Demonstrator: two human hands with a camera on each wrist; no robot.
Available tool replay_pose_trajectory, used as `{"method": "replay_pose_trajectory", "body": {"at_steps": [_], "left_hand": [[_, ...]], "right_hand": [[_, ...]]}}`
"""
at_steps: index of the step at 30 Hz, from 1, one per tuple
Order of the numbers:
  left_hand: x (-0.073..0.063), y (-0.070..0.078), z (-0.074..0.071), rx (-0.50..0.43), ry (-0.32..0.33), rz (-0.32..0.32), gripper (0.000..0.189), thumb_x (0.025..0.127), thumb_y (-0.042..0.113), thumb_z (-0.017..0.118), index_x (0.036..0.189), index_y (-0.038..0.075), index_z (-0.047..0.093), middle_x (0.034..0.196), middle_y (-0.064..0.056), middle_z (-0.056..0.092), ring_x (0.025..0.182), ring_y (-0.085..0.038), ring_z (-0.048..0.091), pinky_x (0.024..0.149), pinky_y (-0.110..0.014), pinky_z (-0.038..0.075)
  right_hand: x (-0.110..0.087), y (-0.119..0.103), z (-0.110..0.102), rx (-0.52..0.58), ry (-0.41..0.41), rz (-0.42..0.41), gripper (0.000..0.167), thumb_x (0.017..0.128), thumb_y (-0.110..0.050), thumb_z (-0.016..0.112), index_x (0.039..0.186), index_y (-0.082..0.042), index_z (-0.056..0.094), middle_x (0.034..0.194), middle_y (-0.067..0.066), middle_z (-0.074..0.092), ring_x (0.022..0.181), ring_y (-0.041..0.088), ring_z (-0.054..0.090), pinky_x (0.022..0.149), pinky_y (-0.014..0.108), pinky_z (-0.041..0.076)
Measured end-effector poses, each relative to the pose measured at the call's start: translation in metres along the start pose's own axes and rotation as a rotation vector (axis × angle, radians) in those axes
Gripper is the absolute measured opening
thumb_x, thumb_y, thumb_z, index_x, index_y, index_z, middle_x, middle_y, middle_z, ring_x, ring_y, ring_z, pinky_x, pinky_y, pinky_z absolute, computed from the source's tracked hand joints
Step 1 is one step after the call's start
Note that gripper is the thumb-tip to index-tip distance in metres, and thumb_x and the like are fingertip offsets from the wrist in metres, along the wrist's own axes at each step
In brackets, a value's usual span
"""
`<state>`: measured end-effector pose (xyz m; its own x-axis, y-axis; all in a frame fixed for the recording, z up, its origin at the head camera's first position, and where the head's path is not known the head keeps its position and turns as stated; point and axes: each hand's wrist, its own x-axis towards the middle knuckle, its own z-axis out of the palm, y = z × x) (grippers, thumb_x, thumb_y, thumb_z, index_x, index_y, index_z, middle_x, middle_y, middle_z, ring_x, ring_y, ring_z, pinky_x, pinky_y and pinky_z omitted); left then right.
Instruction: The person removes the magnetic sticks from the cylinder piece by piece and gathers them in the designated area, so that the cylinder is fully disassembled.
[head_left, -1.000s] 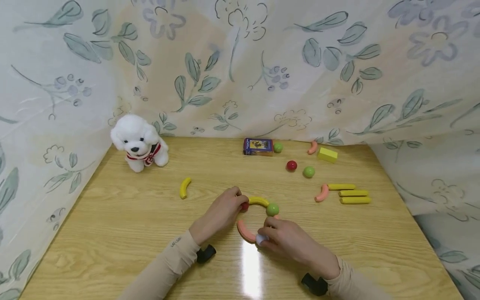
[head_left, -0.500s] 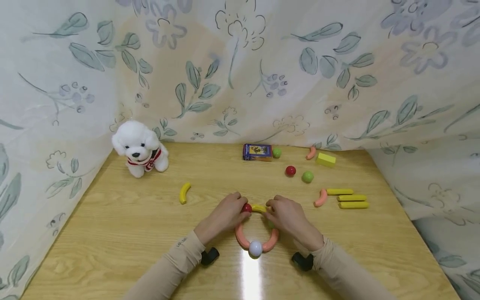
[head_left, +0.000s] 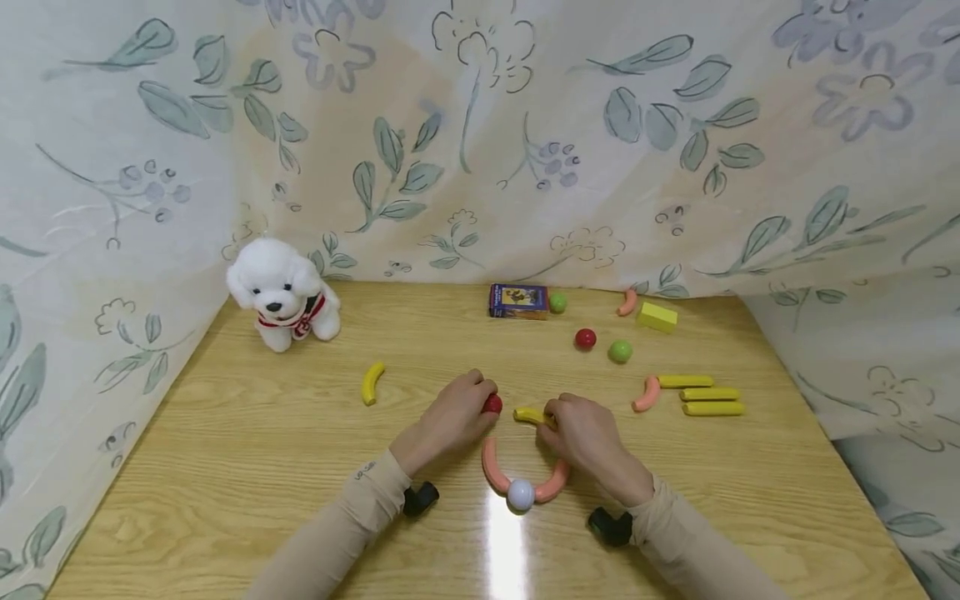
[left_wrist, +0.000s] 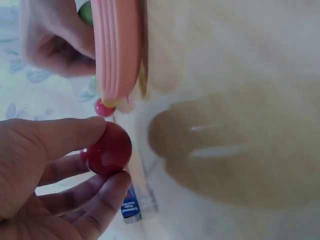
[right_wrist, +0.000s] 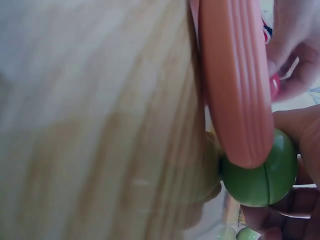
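Note:
My left hand point(head_left: 453, 417) pinches a red ball point(left_wrist: 111, 150) between thumb and fingers. My right hand point(head_left: 588, 437) grips a green ball point(right_wrist: 281, 175), which it hides in the head view. Against the right fingers lies a yellow curved piece point(head_left: 528, 414), its left end apart from the red ball. Nearer the body, a left pink curved piece point(head_left: 492, 465) and a right pink curved piece point(head_left: 553, 483) meet at a bluish-white ball point(head_left: 521, 494). The left pink piece's upper end stands free of the red ball. The right one reaches up to the green ball.
A white plush dog point(head_left: 277, 292) stands back left, with a yellow curved piece point(head_left: 372, 383) in front. A blue card box point(head_left: 519, 301), a yellow block point(head_left: 657, 317) and a loose red ball point(head_left: 585, 338) lie farther back. Several yellow sticks point(head_left: 711, 394) lie on the right.
My right hand has left the bluish-white ball and moved up to the green ball. The red ball, earlier touching the yellow curved piece, now has a gap beside it.

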<state>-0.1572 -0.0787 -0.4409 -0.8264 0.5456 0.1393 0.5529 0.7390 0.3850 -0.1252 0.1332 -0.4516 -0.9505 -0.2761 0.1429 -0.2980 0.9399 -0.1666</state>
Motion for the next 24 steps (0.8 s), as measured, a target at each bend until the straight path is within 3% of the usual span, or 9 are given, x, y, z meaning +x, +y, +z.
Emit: {"method": "replay_pose_trajectory", "body": {"at_steps": [4, 8, 11, 17, 22, 24], "left_hand": [[0.027, -0.009, -0.010, -0.030, 0.025, -0.051, 0.027, 0.091, 0.015, 0.067, 0.113, 0.000, 0.065, 0.099, -0.012, 0.056, 0.080, -0.018, 0.053, 0.068, -0.030, 0.048], [0.056, -0.025, -0.015, -0.022, 0.079, -0.120, 0.025, 0.091, 0.013, 0.066, 0.113, 0.000, 0.064, 0.099, -0.014, 0.056, 0.080, -0.022, 0.055, 0.070, -0.034, 0.050], [0.070, -0.039, -0.015, 0.002, 0.105, -0.168, 0.024, 0.091, 0.013, 0.065, 0.110, 0.000, 0.065, 0.100, -0.015, 0.058, 0.082, -0.024, 0.056, 0.072, -0.036, 0.050], [0.080, -0.056, -0.011, 0.033, 0.110, -0.211, 0.020, 0.091, 0.013, 0.064, 0.105, -0.002, 0.065, 0.100, -0.017, 0.060, 0.088, -0.028, 0.057, 0.076, -0.040, 0.050], [0.082, -0.061, -0.007, 0.061, 0.100, -0.194, 0.017, 0.091, 0.014, 0.065, 0.098, -0.002, 0.065, 0.098, -0.019, 0.061, 0.087, -0.031, 0.060, 0.076, -0.041, 0.050], [0.083, -0.062, -0.006, 0.062, 0.098, -0.196, 0.023, 0.091, 0.015, 0.065, 0.106, -0.003, 0.065, 0.103, -0.020, 0.062, 0.091, -0.032, 0.061, 0.078, -0.041, 0.051]], "right_hand": [[-0.002, 0.003, -0.001, 0.011, 0.017, -0.004, 0.014, 0.077, -0.022, 0.074, 0.085, -0.010, 0.073, 0.067, -0.002, 0.054, 0.054, 0.012, 0.046, 0.048, 0.030, 0.041], [-0.002, 0.003, -0.001, 0.030, 0.004, 0.005, 0.015, 0.078, -0.022, 0.074, 0.087, -0.010, 0.074, 0.069, -0.001, 0.056, 0.055, 0.012, 0.046, 0.049, 0.030, 0.042], [-0.003, 0.001, 0.001, 0.027, 0.003, 0.001, 0.014, 0.078, -0.022, 0.075, 0.086, -0.011, 0.074, 0.068, -0.002, 0.056, 0.054, 0.011, 0.046, 0.049, 0.030, 0.041], [-0.004, -0.001, 0.002, 0.008, 0.028, -0.009, 0.013, 0.078, -0.022, 0.076, 0.085, -0.011, 0.073, 0.067, -0.002, 0.055, 0.053, 0.010, 0.044, 0.047, 0.029, 0.041], [-0.004, -0.001, 0.001, -0.006, 0.037, -0.007, 0.013, 0.078, -0.023, 0.076, 0.084, -0.011, 0.073, 0.066, -0.002, 0.053, 0.053, 0.010, 0.043, 0.046, 0.029, 0.040], [-0.003, 0.000, 0.000, -0.012, 0.038, -0.004, 0.014, 0.078, -0.023, 0.077, 0.084, -0.011, 0.073, 0.066, -0.002, 0.054, 0.053, 0.010, 0.044, 0.046, 0.029, 0.041]]}}
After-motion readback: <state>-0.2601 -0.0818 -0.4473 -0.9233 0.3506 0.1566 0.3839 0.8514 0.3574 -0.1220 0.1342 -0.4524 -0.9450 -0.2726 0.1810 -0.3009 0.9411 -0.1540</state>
